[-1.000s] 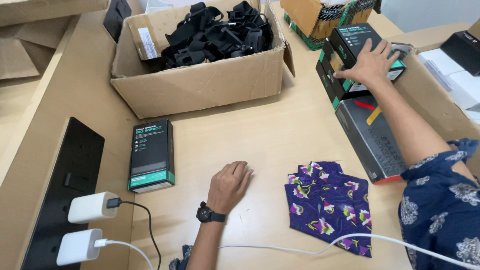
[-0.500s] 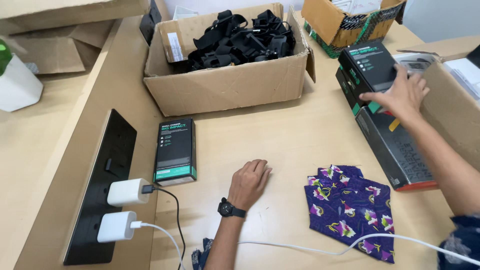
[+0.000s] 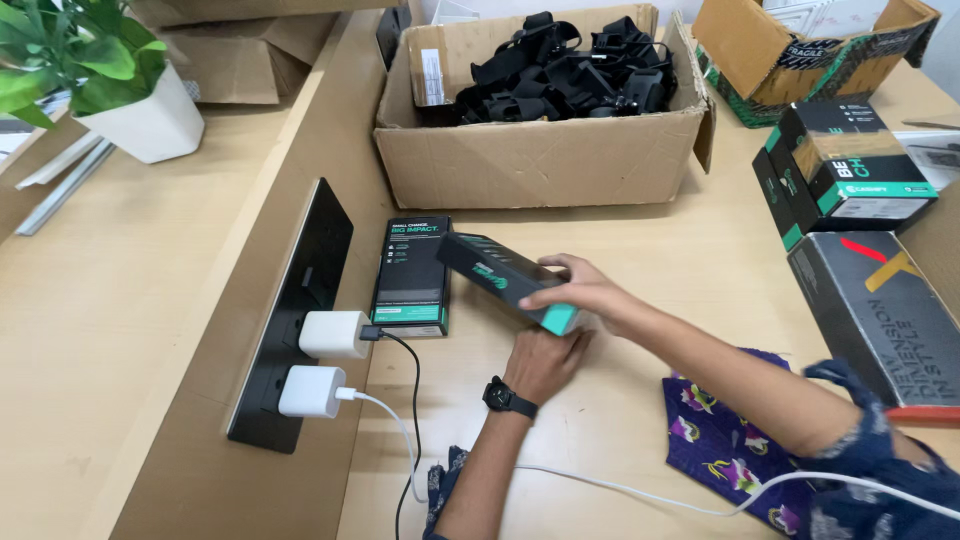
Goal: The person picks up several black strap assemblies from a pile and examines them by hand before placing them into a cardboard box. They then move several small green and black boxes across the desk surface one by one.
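Now, change: right hand (image 3: 580,292) has left the stack of boxes (image 3: 835,170) at right, carrying a black and teal box (image 3: 500,281) over mid-table.
Grip: right fingers closed on box's teal end; left hand (image 3: 545,362) beneath it, fingers loosely curled (watch on wrist).
Position: box tilted, beside the flat box (image 3: 412,277).
Hidden: left fingertips, so contact unclear.

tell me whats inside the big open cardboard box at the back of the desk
The cardboard box holds a tangled heap of black straps with buckles, piled almost to the rim. The box walls and the top layer cover whatever lies deeper, so the bottom cannot be seen.
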